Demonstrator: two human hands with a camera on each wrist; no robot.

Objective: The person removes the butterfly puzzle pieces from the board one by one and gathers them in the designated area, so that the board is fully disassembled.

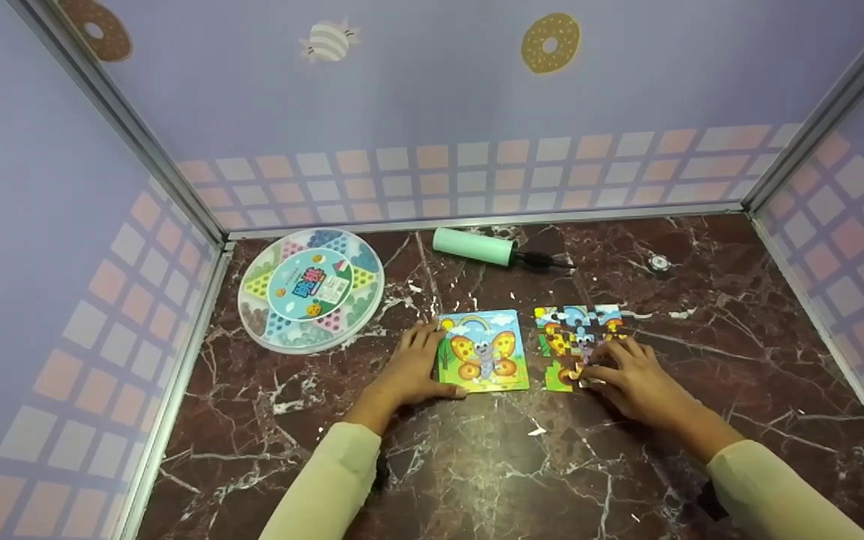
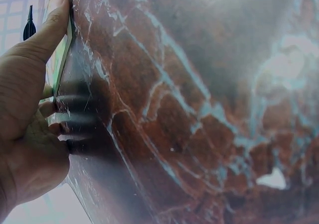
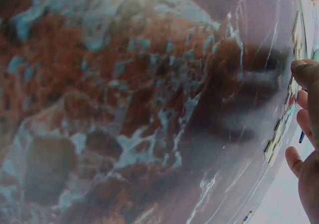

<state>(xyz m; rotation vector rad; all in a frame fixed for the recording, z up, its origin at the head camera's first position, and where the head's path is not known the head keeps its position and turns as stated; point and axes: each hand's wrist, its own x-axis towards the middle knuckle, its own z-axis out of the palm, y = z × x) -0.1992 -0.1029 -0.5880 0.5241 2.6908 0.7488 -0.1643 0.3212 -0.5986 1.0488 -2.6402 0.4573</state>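
A square butterfly picture board (image 1: 483, 352) lies flat on the table. My left hand (image 1: 411, 367) rests at its left side, fingers along that edge and thumb over the bottom left corner. In the left wrist view the thumb of the left hand (image 2: 32, 79) lies along the board's edge. Just right of the board, jigsaw pieces (image 1: 554, 341) form a partly joined butterfly picture with gaps. My right hand (image 1: 638, 379) bends over its lower right part, thumb and forefinger pinching a puzzle piece. The right wrist view catches only fingers of the right hand (image 3: 306, 112) beside the pieces.
A round Chinese checkers set (image 1: 310, 292) lies at the left. Behind the board lies a mint green hand pump (image 1: 475, 247) with a black nozzle. A small round black and white object (image 1: 658, 262) sits at the back right. Patterned walls (image 1: 447, 97) enclose the marbled table (image 1: 492, 465).
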